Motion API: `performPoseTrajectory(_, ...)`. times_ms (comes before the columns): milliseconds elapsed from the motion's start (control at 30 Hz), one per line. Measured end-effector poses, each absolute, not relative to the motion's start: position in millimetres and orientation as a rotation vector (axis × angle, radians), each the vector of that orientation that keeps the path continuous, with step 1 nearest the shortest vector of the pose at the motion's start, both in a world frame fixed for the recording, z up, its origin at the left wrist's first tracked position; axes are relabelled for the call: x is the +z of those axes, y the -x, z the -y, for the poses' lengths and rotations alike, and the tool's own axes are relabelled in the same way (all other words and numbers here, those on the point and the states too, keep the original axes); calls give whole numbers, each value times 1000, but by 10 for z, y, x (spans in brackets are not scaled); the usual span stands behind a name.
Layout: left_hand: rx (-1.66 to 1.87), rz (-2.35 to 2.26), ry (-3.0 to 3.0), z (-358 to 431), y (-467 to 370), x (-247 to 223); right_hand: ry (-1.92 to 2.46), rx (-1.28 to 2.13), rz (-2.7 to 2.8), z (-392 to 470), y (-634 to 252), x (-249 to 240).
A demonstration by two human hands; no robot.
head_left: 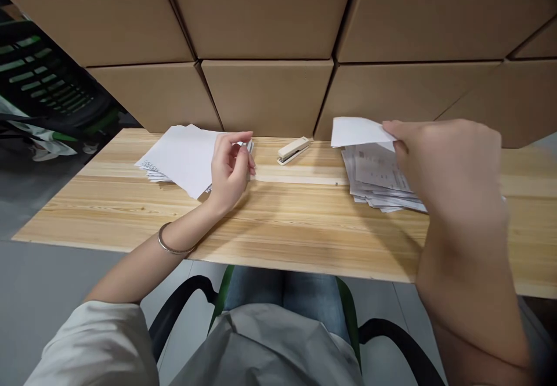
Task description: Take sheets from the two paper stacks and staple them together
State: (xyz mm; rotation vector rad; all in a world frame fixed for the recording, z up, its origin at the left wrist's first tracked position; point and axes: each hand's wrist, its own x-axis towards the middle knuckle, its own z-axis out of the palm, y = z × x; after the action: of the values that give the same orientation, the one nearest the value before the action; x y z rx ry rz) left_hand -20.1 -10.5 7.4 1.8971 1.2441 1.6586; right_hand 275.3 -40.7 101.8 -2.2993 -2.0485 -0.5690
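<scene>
My right hand [452,165] pinches the edge of a white sheet of paper [361,132] between thumb and fingers. That sheet is raised above a stack of printed papers [378,171] on the right of the table. On the left, my left hand [231,165] rests at the right edge of another stack of papers [187,154], whose top sheet looks blank. Its fingers are loosely bent and apart, and I see nothing gripped in them. A cream stapler [293,151] lies between the two stacks, touched by neither hand.
The wooden table [304,223] backs onto a wall of stacked cardboard boxes [265,96]. Black chair armrests [183,299] flank my lap below the front edge. A black slatted chair [47,75] stands off to the far left.
</scene>
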Motion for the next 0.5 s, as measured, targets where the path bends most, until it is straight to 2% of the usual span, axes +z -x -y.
performPoseTrajectory(67, 1684, -1245, -2001, 90, 223, 71, 2468, -473, 1990, 348, -2802, 1014)
performPoseTrajectory(300, 1724, -1046, -2126, 85, 224, 69, 2643, -106, 2056, 128, -2784, 855)
performPoseTrajectory(500, 1677, -1063, -2160, 102, 223, 76, 2750, -253, 1890, 134, -2873, 917)
